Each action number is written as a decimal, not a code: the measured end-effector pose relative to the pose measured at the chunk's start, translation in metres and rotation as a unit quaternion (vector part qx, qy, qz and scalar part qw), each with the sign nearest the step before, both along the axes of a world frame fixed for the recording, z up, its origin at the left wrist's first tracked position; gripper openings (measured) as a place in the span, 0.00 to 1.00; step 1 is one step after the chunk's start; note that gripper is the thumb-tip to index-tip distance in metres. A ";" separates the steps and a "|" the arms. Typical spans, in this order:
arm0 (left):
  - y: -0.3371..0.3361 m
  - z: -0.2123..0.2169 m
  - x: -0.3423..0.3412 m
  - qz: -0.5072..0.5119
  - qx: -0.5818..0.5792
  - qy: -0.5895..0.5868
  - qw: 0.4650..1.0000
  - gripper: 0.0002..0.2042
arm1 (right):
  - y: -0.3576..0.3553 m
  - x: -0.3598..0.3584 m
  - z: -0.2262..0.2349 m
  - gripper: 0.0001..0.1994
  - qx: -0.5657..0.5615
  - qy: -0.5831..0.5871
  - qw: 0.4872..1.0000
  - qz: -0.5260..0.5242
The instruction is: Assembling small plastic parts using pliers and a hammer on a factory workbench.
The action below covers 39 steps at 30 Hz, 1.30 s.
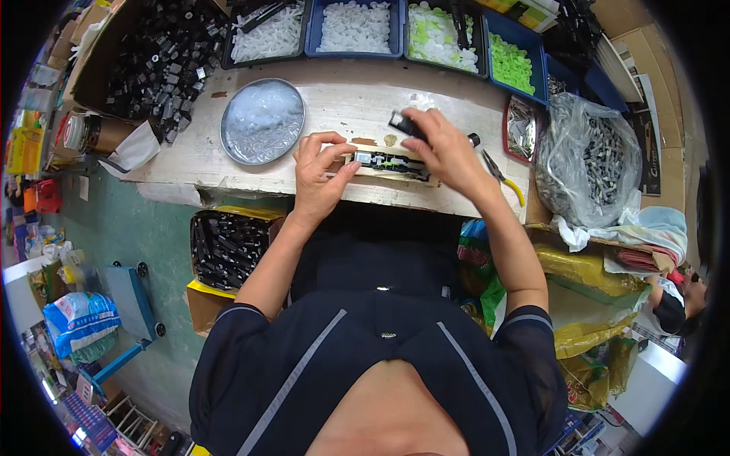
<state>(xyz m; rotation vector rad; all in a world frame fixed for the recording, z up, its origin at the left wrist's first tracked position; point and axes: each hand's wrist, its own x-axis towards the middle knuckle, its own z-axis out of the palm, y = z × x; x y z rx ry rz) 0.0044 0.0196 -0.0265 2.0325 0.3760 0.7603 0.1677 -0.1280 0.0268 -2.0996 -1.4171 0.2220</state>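
On the bench front lies a long open black casing (391, 163) with white and green parts inside, seated in a pale holder (369, 175). My left hand (318, 171) has its thumb and index finger closed about the casing's left end. Over the right end, my right hand (449, 148) grips a black elongated piece (404, 121) that points up and left. A black round end (474, 140) shows beyond that hand; whether it belongs to the same piece I cannot tell. Pliers with yellow and black handles (509, 186) lie to the right of my right hand.
A round metal dish (262, 152) stands left of my left hand. Along the back are bins of white parts (355, 30) and green parts (511, 64). A box of black parts (156, 61) stands at left, a plastic bag of metal parts (589, 159) at right.
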 end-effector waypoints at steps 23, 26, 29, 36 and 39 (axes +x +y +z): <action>0.014 0.009 0.007 -0.103 0.072 0.061 0.990 0.23 | 0.010 -0.049 -0.019 0.19 0.001 -0.117 0.993 0.003; 0.018 0.016 0.008 -0.130 0.135 0.091 0.978 0.22 | -0.021 -0.035 -0.017 0.18 0.061 -0.109 0.988 -0.086; 0.021 0.025 0.008 -0.160 0.210 0.100 0.959 0.21 | -0.069 -0.015 -0.023 0.16 0.035 -0.111 0.971 -0.208; 0.008 0.033 0.023 -0.233 0.346 0.148 0.897 0.28 | -0.101 -0.009 -0.049 0.11 -0.123 -0.197 0.943 -0.238; 0.006 0.038 0.024 -0.248 0.376 0.191 0.872 0.28 | -0.099 -0.011 -0.036 0.09 -0.064 -0.116 0.967 -0.217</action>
